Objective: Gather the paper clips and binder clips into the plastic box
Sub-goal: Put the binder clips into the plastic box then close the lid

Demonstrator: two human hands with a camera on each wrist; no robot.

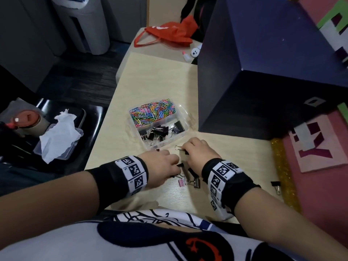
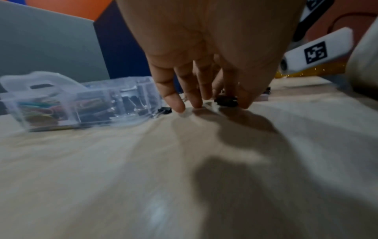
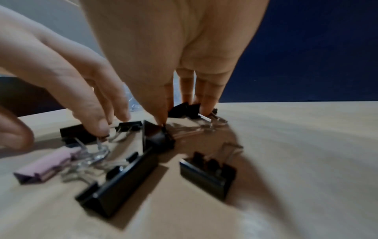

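Plastic box [image 1: 183, 112] just beyond both hands. Right hand [image 1: 199, 152] pinches binder clip [image 3: 185, 110]; left hand [image 1: 162, 164] pinches another clip [image 2: 226, 101].

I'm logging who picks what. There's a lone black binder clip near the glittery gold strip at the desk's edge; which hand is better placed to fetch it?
Probably the right hand: the lone clip lies beyond the right wrist, away from the left hand, which would have to cross over.
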